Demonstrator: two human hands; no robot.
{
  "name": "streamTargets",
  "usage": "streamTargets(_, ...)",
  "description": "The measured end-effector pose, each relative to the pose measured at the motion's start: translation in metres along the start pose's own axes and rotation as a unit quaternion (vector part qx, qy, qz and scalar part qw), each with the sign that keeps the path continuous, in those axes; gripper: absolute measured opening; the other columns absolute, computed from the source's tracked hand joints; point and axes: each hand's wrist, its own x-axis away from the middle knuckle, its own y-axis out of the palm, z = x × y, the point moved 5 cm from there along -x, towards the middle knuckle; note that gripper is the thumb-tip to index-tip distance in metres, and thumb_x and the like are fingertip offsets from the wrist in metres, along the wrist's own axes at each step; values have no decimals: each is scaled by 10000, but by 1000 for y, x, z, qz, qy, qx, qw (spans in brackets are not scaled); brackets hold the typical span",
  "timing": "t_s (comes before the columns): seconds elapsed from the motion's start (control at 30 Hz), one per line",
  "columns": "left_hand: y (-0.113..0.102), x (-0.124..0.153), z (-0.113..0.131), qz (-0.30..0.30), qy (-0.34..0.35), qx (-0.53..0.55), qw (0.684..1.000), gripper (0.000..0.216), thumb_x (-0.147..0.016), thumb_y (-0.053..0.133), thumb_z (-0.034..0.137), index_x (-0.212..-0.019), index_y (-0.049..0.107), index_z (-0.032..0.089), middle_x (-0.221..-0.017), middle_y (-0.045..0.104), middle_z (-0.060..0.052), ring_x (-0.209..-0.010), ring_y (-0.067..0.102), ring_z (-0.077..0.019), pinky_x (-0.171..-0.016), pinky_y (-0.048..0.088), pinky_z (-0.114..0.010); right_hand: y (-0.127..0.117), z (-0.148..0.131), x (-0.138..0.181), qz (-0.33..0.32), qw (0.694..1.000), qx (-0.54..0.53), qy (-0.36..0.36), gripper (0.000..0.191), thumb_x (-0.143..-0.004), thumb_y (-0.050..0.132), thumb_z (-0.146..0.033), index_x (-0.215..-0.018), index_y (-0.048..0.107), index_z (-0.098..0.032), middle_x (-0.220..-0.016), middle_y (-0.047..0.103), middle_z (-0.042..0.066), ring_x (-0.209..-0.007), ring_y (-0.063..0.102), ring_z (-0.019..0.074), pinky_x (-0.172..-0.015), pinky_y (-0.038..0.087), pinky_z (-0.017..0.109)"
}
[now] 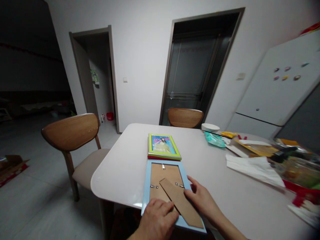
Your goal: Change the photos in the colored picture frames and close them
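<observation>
A light-blue picture frame [147, 180] lies face down at the near table edge, its brown backing board and metal clips showing. A brown stand leg [181, 201] slants across the back. My left hand [158, 218] is closed at the lower left of the frame, bent fingers pressed on the backing beside the leg; what lies under them is hidden. At the right edge my right hand [200, 196] grips the frame, thumb on top near a clip, fingers along the outer side. Just beyond lies a green picture frame [163, 146] with a figure in a dress, on top of something red.
The white table [120, 166] bears a white bowl [210, 127], a teal packet [214, 139], white paper [252, 166] and clutter on the right. Wooden chairs stand at the left [71, 131] and far side [185, 117]. A fridge [280, 90] is at right.
</observation>
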Motion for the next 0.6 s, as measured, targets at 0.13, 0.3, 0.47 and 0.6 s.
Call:
streamTargets(0.13,-7,0,-14,-45,-65,90,993,367,-657,593,211,-1014,508,234,-1073,565,-10,-929,512,-193,-816,402,-339,-1,9,-6,49,972,220,-61,544,-655,421,-253,-1173,416,-89,-1005,569,118,-870,536,203,-799,384,302)
streamTargets(0.3,-11,2,-69,-5,-255,100,962,558,-638,557,220,-1169,419,119,-1250,409,-123,-1140,363,-241,-968,277,-379,1,2,-5,48,939,318,-121,414,-673,427,-260,-1058,530,-146,-1048,511,107,-960,481,197,-852,343,284)
streamTargets(0.47,2,5,-96,-10,-297,130,946,544,-649,515,235,-1167,426,93,-1300,334,-122,-1165,343,-215,-984,264,-321,7,-7,-13,44,932,333,-133,290,-704,402,-244,-890,611,-166,-962,504,91,-838,518,165,-762,377,249)
streamTargets(0.6,2,4,-92,-9,-285,129,950,499,-649,500,213,-1135,465,105,-1283,366,-106,-1160,353,-200,-987,262,-304,11,-9,-17,63,926,348,-134,273,-735,376,-236,-843,620,-183,-888,500,70,-730,522,144,-684,381,239)
